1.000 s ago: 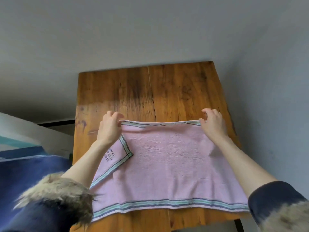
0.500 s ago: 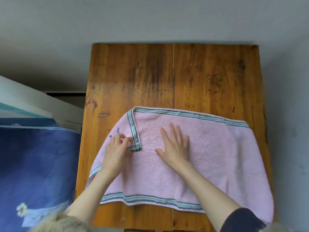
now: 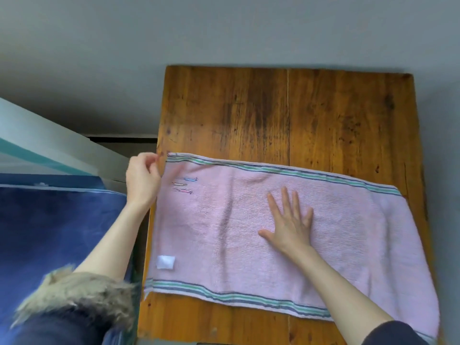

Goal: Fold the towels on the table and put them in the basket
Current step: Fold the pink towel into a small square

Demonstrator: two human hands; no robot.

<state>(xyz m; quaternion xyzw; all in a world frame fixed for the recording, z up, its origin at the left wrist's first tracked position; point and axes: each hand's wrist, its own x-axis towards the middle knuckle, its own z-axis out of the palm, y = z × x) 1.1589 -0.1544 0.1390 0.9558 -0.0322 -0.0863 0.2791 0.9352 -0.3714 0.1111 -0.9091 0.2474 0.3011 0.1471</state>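
The left hand (image 3: 142,179) pinched the towel's (image 3: 224,220) far left corner at the table (image 3: 323,115) edge; whether it truly gripped was blurred. The right hand (image 3: 290,220) pressed flat mid-towel. Pulling that corner taut and square would help the fold.

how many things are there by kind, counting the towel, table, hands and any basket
pink towel: 1, spread flat on the table
wooden table: 1
hands: 2, the left hand at the towel's far left corner, the right hand flat on the towel
basket: 0 in view
total: 4
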